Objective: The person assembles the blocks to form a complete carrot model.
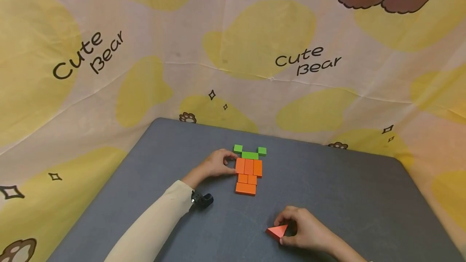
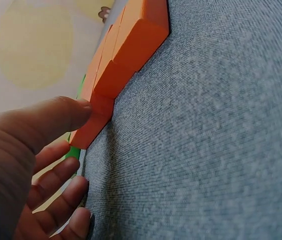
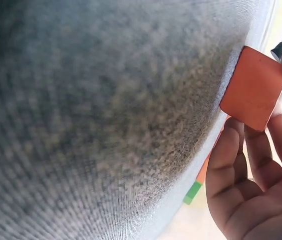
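Note:
My left hand [image 1: 217,162] touches the left side of an orange block [image 1: 240,165], one of three side by side in a flat block figure. In the left wrist view its thumb [image 2: 71,112] lies against the orange side, with the other fingers loosely bent. Below these three are two small orange blocks [image 1: 247,179] and a wide orange block [image 1: 245,189]. A green bar [image 1: 250,155] adjoins their far end, with green cubes [image 1: 238,148] at its corners. Nearer the front, my right hand [image 1: 303,229] pinches a red triangular block [image 1: 277,231] between thumb and fingers.
The figure lies on a grey cloth-covered table [image 1: 346,189]. A printed curtain [image 1: 240,43] with "Cute Bear" lettering hangs behind and along the sides. A black wrist camera [image 1: 202,200] is strapped at the left sleeve's cuff.

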{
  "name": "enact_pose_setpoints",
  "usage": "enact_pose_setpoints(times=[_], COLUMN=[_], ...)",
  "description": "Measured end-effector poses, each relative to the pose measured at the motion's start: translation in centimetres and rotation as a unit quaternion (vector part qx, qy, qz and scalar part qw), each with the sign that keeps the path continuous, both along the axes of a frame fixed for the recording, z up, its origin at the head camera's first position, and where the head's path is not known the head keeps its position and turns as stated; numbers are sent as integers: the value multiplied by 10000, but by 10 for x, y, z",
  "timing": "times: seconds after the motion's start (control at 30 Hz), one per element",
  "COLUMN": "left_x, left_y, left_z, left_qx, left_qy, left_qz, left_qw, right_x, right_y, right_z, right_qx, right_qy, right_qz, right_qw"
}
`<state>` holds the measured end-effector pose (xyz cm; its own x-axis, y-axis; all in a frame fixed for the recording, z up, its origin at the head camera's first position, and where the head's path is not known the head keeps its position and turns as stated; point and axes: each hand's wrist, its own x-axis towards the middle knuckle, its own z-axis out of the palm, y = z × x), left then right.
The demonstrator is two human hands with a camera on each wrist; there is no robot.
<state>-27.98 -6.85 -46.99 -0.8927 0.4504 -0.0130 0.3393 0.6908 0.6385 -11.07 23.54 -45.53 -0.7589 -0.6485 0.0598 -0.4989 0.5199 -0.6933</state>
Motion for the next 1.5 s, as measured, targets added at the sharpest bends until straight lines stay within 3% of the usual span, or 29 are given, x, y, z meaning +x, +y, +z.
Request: enact_pose_setpoints(times=[0.07, 0.3, 0.5, 0.93, 1.5], left_x=[0, -1, -2, -2, 0], left_y=[0, 1, 1, 7, 9], left_z=[0, 1, -1, -2, -7], left_qx=[-32, -139, -163, 30, 5], left_qy=[-17, -18, 29, 58, 3], left_qz=[9, 6, 20, -89, -87], left_qw=[10000, 9999, 9999, 9999, 10000], right_x=[-1, -8, -28, -62, -70], right_y=[-1, -9, -35, -77, -79], right_z=[-1, 3, 10, 11, 0], right_qx=[-28, 193, 309, 600, 895], right_qy=[186, 198, 195, 830, 808], right_qz=[64, -96, -304, -633, -812], right_qw=[9998, 9996, 9989, 9927, 9894])
